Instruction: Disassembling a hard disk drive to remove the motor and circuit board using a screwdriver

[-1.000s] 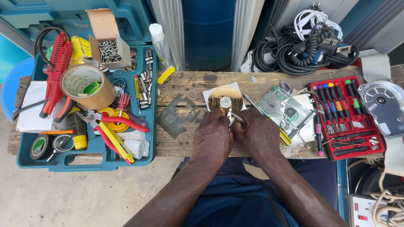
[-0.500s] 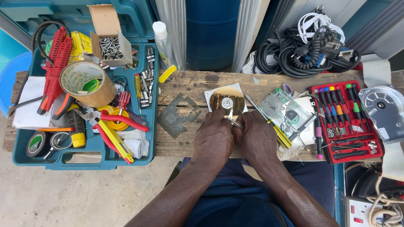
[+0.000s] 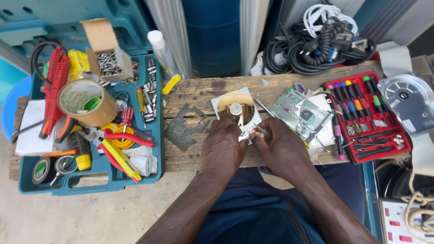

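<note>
An opened hard disk drive (image 3: 236, 108) with a shiny platter lies on a wooden plank (image 3: 194, 90). My left hand (image 3: 223, 147) rests on the drive's near left corner and holds it down. My right hand (image 3: 280, 149) pinches metal tweezers (image 3: 261, 130) whose tips point at the drive's near right corner, beside the arm of the drive. A green circuit board (image 3: 300, 110) lies just right of the drive, with a thin screwdriver (image 3: 263, 107) between them.
A teal toolbox (image 3: 153, 149) on the left holds a tape roll (image 3: 88, 101), pliers, sockets and a box of screws (image 3: 107, 61). A red screwdriver set (image 3: 366, 117) and a metal drive cover (image 3: 407, 101) lie right. Coiled cables (image 3: 316, 45) sit at the back.
Both hands stay on the drive. My right hand has shifted slightly, bringing the tweezers to the drive's near right corner.
</note>
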